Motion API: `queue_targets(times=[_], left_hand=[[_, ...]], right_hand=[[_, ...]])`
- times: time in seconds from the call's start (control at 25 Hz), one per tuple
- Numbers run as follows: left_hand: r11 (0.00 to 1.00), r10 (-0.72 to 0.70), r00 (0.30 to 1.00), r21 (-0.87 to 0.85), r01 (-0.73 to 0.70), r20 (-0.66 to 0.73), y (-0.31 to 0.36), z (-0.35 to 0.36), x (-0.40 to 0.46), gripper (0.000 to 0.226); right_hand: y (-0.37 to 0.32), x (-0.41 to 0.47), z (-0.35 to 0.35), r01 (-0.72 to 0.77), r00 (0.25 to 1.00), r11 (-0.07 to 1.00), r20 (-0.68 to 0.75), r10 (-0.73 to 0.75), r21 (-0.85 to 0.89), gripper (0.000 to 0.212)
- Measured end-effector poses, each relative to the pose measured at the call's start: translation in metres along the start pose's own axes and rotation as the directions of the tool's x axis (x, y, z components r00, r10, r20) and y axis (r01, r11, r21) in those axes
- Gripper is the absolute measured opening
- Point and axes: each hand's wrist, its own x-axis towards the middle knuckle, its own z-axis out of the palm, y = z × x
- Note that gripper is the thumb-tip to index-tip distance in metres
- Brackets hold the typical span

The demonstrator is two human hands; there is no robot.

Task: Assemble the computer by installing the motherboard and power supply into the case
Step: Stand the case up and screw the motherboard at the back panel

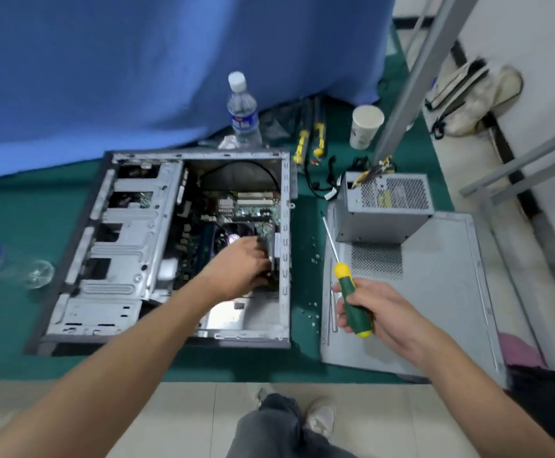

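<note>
Nearest to us are our own knee [269,424] and shoe [319,416] on the pale tiles, and past them our two forearms reaching out over the green mat [22,206]. Our right hand [373,309] is wrapped round the green and yellow handle of a screwdriver [352,297], its shaft pointing away from us over the removed side panel [434,309]. Our left hand [241,264] is down inside the open case [111,259], fingers curled at something dark beside the CPU fan; we cannot tell what they hold, if anything. The motherboard [253,211] already lies in the case, so we judge that half well along, though we cannot see whether it is screwed down; loose screws [314,257] are scattered on the mat between case and panel. The power supply [385,206] stands outside, on the far end of the panel, cables trailing behind it. Fitting and fastening it appears to be the main work left, then closing the case.
</note>
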Motion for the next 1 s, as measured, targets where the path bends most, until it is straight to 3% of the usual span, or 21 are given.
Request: queue_targets(times=[0.12, 0.2, 0.24, 0.36, 0.48, 0.56, 0.72, 0.92, 1.0], left_hand=[[0.990, -0.129, 0.961, -0.091, 0.110, -0.243, -0.002, -0.022, -0.049, 0.037], [0.923, -0.379, 0.835, -0.225, 0.312, -0.399, -0.023, -0.036, -0.081, 0.045], [0.843, -0.537, 0.740, -0.305, 0.444, -0.406, -0.036, -0.041, -0.096, 0.048], [0.504, -0.863, 0.452, -0.387, 0.772, -0.223, -0.082, -0.044, -0.138, 0.059], [0.269, -0.951, 0.308, -0.434, 0.860, 0.020, -0.116, -0.036, -0.162, 0.063], [0.212, -0.953, 0.290, -0.496, 0.842, 0.085, -0.124, -0.030, -0.166, 0.058], [0.264, -0.954, 0.298, -0.477, 0.838, -0.004, -0.129, -0.021, -0.170, 0.053], [0.238, -0.956, 0.292, -0.512, 0.826, 0.027, -0.126, -0.020, -0.181, 0.054], [0.222, -0.966, 0.259, -0.489, 0.844, 0.009, -0.126, -0.019, -0.181, 0.053]], right_hand=[[-0.035, -0.003, 0.037, 0.091, 0.990, 0.961, -0.084, -0.116, -0.260, 0.024], [-0.056, 0.003, 0.063, 0.175, 0.954, 0.828, -0.117, -0.277, -0.533, 0.021], [-0.063, 0.010, 0.075, 0.192, 0.922, 0.726, -0.132, -0.364, -0.660, 0.025], [-0.081, 0.033, 0.114, 0.137, 0.815, 0.461, -0.164, -0.555, -0.877, 0.033], [-0.088, 0.061, 0.135, 0.047, 0.760, 0.354, -0.196, -0.620, -0.934, 0.031], [-0.084, 0.076, 0.141, -0.041, 0.728, 0.256, -0.205, -0.655, -0.966, 0.027], [-0.076, 0.090, 0.144, -0.158, 0.681, 0.073, -0.162, -0.714, -0.985, 0.023], [-0.081, 0.093, 0.157, -0.170, 0.690, 0.083, -0.179, -0.701, -0.982, 0.025], [-0.083, 0.093, 0.160, -0.172, 0.689, 0.085, -0.182, -0.701, -0.981, 0.024]])
